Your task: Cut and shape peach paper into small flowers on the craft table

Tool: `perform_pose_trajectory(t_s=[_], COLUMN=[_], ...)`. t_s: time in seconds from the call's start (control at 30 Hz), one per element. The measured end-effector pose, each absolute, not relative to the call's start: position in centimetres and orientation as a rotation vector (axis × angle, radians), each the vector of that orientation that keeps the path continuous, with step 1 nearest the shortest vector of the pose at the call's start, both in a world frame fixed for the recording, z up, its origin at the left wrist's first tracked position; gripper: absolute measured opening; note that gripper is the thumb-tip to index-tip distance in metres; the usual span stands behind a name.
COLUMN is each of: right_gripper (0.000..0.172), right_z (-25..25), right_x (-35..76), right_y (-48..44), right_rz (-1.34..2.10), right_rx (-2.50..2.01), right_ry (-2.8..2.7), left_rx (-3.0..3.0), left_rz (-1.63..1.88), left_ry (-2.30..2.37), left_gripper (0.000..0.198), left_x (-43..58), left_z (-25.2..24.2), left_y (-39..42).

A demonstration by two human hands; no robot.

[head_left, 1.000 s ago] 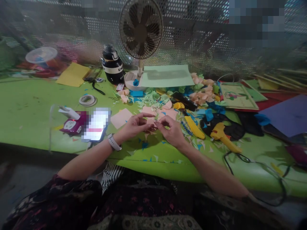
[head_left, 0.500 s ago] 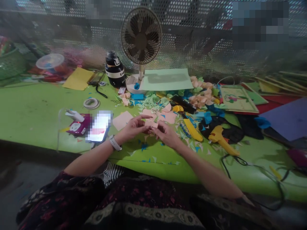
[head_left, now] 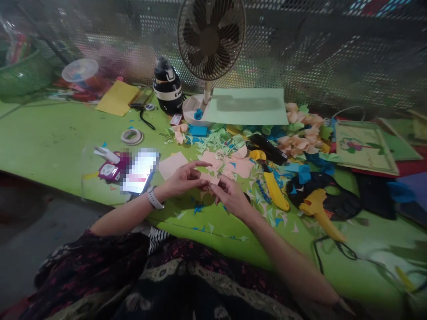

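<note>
Both my hands meet over the green table's point(head_left: 50, 142) near edge. My left hand point(head_left: 183, 179), with a white watch on the wrist, pinches a small peach paper piece point(head_left: 209, 179) with its forefinger stretched out. My right hand point(head_left: 230, 196) grips the same piece from the right, fingers curled. More peach paper squares point(head_left: 171, 165) lie just beyond the hands among blue and green paper scraps.
A phone point(head_left: 140, 171) lies left of my hands beside a purple packet point(head_left: 110, 170) and a tape roll point(head_left: 132, 136). A yellow cutter point(head_left: 276, 192) and yellow glue gun point(head_left: 320, 213) with its cable lie right. A fan point(head_left: 210, 40), black bottle point(head_left: 167, 91), green sheet point(head_left: 248, 106) and paper flowers point(head_left: 296, 142) stand behind.
My head has turned, so the whole scene shifted. My hands stayed together on the peach paper piece, the right hand's fingers curling closer onto it.
</note>
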State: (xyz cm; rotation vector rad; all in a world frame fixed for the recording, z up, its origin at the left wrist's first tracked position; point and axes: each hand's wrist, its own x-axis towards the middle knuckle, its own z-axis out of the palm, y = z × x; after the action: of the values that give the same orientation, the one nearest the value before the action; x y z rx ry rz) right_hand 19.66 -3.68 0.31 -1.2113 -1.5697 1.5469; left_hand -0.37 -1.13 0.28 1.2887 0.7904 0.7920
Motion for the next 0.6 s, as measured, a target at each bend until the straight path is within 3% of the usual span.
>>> perform_pose_trajectory(t_s=[0.6], right_gripper=[0.028], right_z=[1.8], right_x=[20.2], right_y=[-3.1], right_rz=[1.63], right_rx=[-1.222], right_ry=[-1.52], left_rx=[1.293], left_rz=[0.779], left_ry=[0.8], left_gripper=[0.057], left_x=[-0.8], left_z=[0.9], left_y=[-0.6])
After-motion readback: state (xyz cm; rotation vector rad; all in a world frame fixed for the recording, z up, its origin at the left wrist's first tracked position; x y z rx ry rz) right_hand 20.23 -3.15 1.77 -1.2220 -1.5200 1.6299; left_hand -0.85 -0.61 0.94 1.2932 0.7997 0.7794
